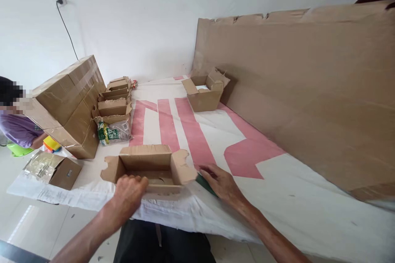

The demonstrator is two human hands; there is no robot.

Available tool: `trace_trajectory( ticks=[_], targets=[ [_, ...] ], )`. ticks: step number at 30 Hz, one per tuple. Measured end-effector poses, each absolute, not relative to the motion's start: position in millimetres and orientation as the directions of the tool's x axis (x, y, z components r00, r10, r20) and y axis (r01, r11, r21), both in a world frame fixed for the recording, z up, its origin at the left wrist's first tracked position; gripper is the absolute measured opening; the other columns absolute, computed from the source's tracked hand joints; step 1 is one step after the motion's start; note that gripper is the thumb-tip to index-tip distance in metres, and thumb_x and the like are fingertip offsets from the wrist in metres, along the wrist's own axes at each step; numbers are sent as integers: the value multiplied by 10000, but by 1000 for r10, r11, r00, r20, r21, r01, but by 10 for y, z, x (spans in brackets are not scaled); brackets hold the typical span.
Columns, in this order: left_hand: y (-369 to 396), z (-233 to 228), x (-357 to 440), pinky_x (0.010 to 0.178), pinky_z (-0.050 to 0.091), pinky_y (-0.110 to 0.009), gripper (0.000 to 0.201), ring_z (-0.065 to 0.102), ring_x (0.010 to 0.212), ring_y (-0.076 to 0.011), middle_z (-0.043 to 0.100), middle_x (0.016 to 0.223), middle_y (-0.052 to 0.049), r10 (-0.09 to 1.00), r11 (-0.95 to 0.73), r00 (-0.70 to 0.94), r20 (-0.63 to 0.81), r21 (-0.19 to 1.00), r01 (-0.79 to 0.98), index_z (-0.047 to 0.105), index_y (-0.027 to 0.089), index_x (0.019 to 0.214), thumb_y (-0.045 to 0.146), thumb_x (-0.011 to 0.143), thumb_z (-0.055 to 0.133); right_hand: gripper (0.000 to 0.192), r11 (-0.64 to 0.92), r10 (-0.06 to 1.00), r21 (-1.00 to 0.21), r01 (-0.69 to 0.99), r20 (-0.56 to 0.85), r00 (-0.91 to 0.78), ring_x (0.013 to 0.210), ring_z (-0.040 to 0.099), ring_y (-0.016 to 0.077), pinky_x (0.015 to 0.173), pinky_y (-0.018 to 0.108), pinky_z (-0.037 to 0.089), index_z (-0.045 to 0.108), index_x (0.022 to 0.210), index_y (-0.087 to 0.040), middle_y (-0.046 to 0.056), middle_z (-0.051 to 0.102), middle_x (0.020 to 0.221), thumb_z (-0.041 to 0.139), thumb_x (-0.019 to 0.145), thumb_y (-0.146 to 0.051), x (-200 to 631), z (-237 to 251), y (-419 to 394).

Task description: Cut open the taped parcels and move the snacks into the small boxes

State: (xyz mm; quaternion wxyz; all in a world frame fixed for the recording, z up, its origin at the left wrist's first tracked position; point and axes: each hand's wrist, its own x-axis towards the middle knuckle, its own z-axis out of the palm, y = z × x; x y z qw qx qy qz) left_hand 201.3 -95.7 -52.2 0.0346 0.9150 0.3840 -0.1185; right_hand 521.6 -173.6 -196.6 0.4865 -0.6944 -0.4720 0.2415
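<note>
A small open cardboard box (pixel 147 163) stands near the front edge of a white sheet with red shapes (pixel 277 189), its flaps spread out. My left hand (pixel 129 193) grips the box's near wall, fingers curled over the rim. My right hand (pixel 222 183) lies just to the right of the box and presses on a dark green flat object (pixel 204 183), most of which is hidden under the fingers and the box's right flap.
Another open box (pixel 204 92) stands at the back by a large leaning cardboard sheet (pixel 308 90). At left are stacked taped cartons (pixel 69 102), a row of small open boxes (pixel 114 98), a green packet (pixel 113 132) and a person in purple (pixel 17 127).
</note>
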Motion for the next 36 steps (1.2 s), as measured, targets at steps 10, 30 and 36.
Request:
trace_trajectory(
  ticks=[10, 30, 36],
  targets=[
    [383, -118, 1401, 894, 501, -409, 114, 705, 1101, -323, 758, 1080, -118, 828, -543, 559, -42, -312, 780, 680, 215, 984, 149, 983, 587, 337, 51, 849, -587, 808, 451, 274, 1041, 704, 298, 886, 433, 569, 697, 1199, -234, 105, 762, 1128, 519, 1046, -474, 5072, -2291, -1871],
    [549, -411, 1052, 939, 475, -453, 218, 668, 1131, -350, 760, 1125, -130, 850, -492, 518, 94, -208, 846, 685, 213, 1107, 169, 923, 578, 311, 30, 770, -426, 904, 587, 250, 994, 676, 288, 836, 411, 529, 686, 1192, -200, 111, 752, 1105, 518, 1069, -431, 5090, -2449, -1968],
    [424, -468, 1059, 942, 461, -466, 207, 662, 1140, -355, 752, 1163, -130, 857, -481, 503, 114, -177, 859, 674, 210, 1150, 227, 957, 600, 302, 51, 761, -410, 911, 606, 231, 956, 681, 280, 835, 410, 541, 692, 1151, -209, 100, 754, 1044, 514, 1070, -439, 5090, -2426, -1959]
  ],
)
